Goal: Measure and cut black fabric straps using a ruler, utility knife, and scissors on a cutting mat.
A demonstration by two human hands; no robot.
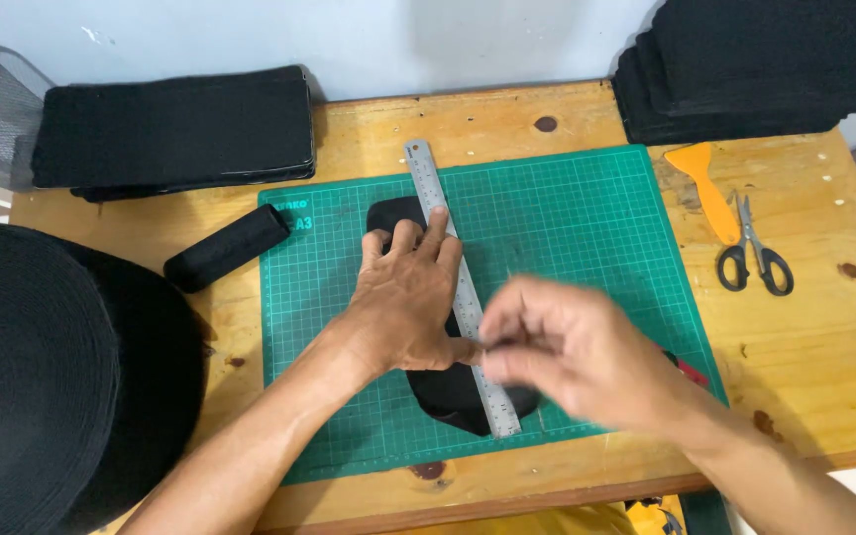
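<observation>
My left hand lies flat on a metal ruler and on the black fabric strip under it, in the middle of the green cutting mat. The ruler runs lengthwise along the strip's right side. My right hand is blurred, just right of the ruler near its lower end, fingers pinched together. A small red object shows behind it; whether the hand holds it is unclear.
Stacks of black fabric pieces sit at the back left and back right. A large black webbing roll fills the left. A small black roll, orange scraper and scissors lie on the wooden table.
</observation>
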